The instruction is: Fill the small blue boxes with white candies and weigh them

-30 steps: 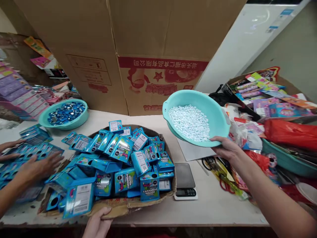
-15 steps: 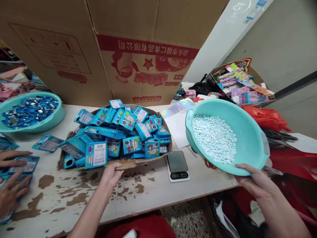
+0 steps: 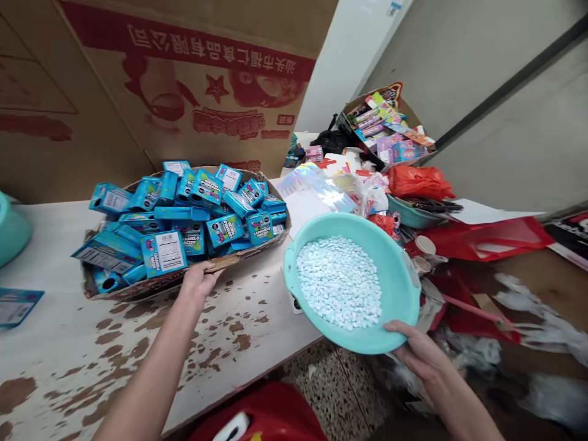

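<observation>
My left hand (image 3: 198, 284) pinches the front rim of a shallow cardboard tray (image 3: 239, 257) on the table. Heaped in the tray are small blue candy boxes (image 3: 165, 251). My right hand (image 3: 416, 346) grips the near right rim of a turquoise plastic basin (image 3: 399, 275), thumb inside and fingers beneath. The basin tilts toward me over the table's front edge. Small pale white-blue candies (image 3: 340, 282) lie gathered on its left side. Only a white edge of the digital scale (image 3: 295, 304) shows beside the basin; the rest is hidden.
A large cardboard carton (image 3: 197, 92) stands behind the tray. At far left are part of another turquoise basin (image 3: 11, 229) and a flat blue box (image 3: 18, 306). A box of colourful packages (image 3: 386, 131) and a red bag (image 3: 420, 182) sit back right. A red stool (image 3: 271, 413) is below.
The basin has come left and nearer to me, now covering most of the scale. My left hand stays on the tray. The view has turned right, and another person's hands have left it.
</observation>
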A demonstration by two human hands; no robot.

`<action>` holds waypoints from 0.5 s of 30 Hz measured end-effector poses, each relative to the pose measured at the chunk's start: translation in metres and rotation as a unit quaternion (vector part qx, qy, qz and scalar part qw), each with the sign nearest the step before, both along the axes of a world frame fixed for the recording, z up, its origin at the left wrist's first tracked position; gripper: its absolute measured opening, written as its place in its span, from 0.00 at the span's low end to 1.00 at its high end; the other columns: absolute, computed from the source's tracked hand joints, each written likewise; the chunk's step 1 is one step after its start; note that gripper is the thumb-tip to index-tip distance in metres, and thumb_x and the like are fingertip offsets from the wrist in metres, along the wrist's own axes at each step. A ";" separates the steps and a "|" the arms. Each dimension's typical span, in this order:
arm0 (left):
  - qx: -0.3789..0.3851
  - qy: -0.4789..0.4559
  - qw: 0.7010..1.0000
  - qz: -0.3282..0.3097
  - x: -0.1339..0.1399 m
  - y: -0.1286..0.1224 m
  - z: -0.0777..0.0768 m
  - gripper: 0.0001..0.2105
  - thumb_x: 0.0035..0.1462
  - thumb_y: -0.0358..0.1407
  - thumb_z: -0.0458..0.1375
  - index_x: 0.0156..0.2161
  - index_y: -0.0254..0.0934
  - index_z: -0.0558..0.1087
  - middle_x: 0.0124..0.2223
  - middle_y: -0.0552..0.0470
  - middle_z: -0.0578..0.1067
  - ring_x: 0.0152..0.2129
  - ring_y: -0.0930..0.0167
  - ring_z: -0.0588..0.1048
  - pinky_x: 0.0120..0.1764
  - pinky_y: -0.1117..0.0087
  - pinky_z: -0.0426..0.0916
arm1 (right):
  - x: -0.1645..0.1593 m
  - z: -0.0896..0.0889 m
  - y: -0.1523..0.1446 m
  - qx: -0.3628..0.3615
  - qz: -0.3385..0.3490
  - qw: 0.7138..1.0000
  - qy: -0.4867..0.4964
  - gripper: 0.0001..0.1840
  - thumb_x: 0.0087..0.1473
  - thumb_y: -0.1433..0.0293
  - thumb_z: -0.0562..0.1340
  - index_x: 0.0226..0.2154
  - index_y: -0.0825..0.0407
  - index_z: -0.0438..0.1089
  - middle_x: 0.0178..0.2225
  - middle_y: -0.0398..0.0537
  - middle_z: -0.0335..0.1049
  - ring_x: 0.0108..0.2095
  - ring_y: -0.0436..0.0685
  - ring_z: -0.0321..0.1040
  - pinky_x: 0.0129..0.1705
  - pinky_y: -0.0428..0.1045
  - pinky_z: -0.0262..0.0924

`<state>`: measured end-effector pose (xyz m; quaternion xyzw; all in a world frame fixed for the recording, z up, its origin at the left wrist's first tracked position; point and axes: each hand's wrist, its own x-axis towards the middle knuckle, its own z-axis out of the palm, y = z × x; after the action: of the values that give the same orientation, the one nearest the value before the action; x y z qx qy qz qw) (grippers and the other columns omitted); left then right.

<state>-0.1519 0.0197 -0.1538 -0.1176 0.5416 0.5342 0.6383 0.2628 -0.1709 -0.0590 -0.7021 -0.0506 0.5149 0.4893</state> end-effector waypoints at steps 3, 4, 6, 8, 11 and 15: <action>0.000 -0.023 1.000 0.017 0.004 0.006 0.000 0.20 0.44 0.15 0.46 0.43 0.30 0.63 0.47 0.37 0.71 0.49 0.58 0.70 0.42 0.55 0.73 | -0.013 -0.005 -0.012 -0.014 0.018 1.000 0.016 0.29 0.29 0.79 0.68 0.40 0.50 0.69 0.36 0.46 0.76 0.33 0.59 0.74 0.33 0.49 0.74; 0.001 -0.028 0.999 0.020 0.006 0.006 0.001 0.20 0.45 0.15 0.46 0.44 0.29 0.63 0.48 0.36 0.70 0.49 0.57 0.70 0.42 0.55 0.74 | -0.015 -0.007 -0.016 -0.021 0.030 0.999 0.020 0.28 0.29 0.78 0.69 0.39 0.51 0.69 0.36 0.47 0.77 0.32 0.59 0.74 0.32 0.49 0.73; 0.010 -0.029 0.999 0.022 0.010 0.005 0.005 0.20 0.46 0.15 0.47 0.46 0.29 0.62 0.50 0.34 0.69 0.50 0.56 0.70 0.42 0.55 0.74 | -0.019 -0.012 -0.022 -0.036 0.056 0.997 0.033 0.28 0.28 0.77 0.70 0.38 0.52 0.70 0.36 0.50 0.76 0.32 0.61 0.74 0.31 0.50 0.72; 0.019 -0.032 0.999 0.023 0.011 -0.004 0.010 0.18 0.49 0.17 0.50 0.46 0.31 0.63 0.53 0.33 0.67 0.51 0.55 0.68 0.43 0.53 0.73 | -0.023 -0.018 -0.026 -0.044 0.081 0.995 0.049 0.28 0.28 0.76 0.71 0.38 0.52 0.70 0.36 0.50 0.76 0.32 0.62 0.74 0.31 0.51 0.71; 0.034 -0.043 0.998 -0.007 -0.001 -0.039 0.012 0.19 0.51 0.26 0.59 0.49 0.37 0.62 0.59 0.34 0.60 0.54 0.51 0.65 0.45 0.50 0.71 | -0.034 -0.026 -0.027 -0.057 0.124 0.988 0.069 0.24 0.30 0.75 0.70 0.36 0.52 0.71 0.34 0.51 0.76 0.30 0.60 0.73 0.29 0.51 0.69; 0.036 0.002 0.999 -0.028 -0.052 -0.117 0.003 0.22 0.51 0.39 0.61 0.50 0.40 0.61 0.58 0.36 0.60 0.51 0.50 0.68 0.47 0.50 0.70 | -0.056 -0.034 -0.024 -0.084 0.188 0.975 0.084 0.20 0.34 0.73 0.67 0.36 0.54 0.71 0.33 0.51 0.76 0.31 0.60 0.72 0.32 0.50 0.68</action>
<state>-0.2043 -0.0970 -0.1504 -0.0783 0.5268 0.5352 0.6557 0.2068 -0.1945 -0.0928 -0.6727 -0.0966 0.6575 0.3252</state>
